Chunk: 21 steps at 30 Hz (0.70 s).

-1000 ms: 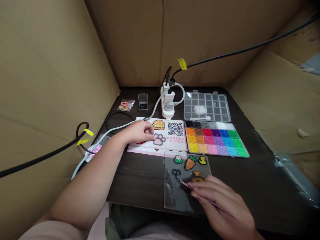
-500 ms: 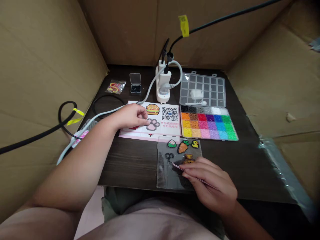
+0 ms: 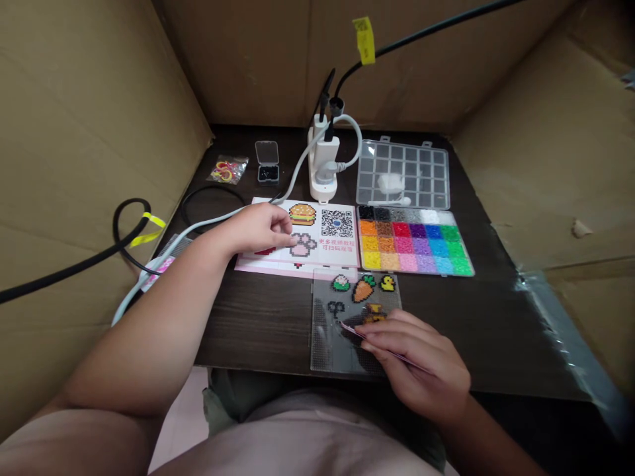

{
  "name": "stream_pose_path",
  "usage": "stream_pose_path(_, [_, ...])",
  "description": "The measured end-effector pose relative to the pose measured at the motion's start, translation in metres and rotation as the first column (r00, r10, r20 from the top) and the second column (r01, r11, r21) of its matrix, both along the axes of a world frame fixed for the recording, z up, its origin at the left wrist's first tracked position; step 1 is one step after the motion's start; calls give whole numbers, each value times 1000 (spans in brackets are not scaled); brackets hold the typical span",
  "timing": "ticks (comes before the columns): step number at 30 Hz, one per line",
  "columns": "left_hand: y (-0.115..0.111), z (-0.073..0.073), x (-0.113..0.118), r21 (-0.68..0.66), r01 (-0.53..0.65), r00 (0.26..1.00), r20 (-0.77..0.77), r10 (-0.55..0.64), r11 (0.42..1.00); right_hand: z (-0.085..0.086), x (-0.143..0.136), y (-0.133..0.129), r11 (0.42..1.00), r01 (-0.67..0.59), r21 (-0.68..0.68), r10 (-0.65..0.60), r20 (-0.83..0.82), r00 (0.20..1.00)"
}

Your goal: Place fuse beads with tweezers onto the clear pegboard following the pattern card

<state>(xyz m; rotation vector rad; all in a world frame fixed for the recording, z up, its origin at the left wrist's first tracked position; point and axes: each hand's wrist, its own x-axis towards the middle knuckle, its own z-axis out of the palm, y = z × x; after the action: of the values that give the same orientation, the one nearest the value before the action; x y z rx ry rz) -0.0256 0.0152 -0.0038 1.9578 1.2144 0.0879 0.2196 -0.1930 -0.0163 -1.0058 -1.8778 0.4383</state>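
Clock centred on the pegboard (image 3: 322, 354). Nearest, at 4 o'clock: right hand (image 3: 421, 363), back up, fingers stretched forward, thumb beneath; its grip is closed on slim pink tweezers (image 3: 351, 329). The tool runs towards 10, tip just beside the lower end of the black bead outline (image 3: 336, 309) – too small to tell if it carries a bead. Judgement: tool angle is low; better to steady the wrist, work straight down and ease off gently, lest neighbouring beads tip. Farther, at 10–11: left hand (image 3: 260, 228) half-curled over the pattern sheet (image 3: 327, 259); cannot tell whether its grip pinches anything. Beyond, at 1: bead tray (image 3: 446, 217).
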Motion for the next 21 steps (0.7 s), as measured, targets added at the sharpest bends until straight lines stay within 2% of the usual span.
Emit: stream_pose_path(21, [-2,4,3,6,-17,999,-34,17,1000,2,-1,4,999,-1,-40,1,13,1000])
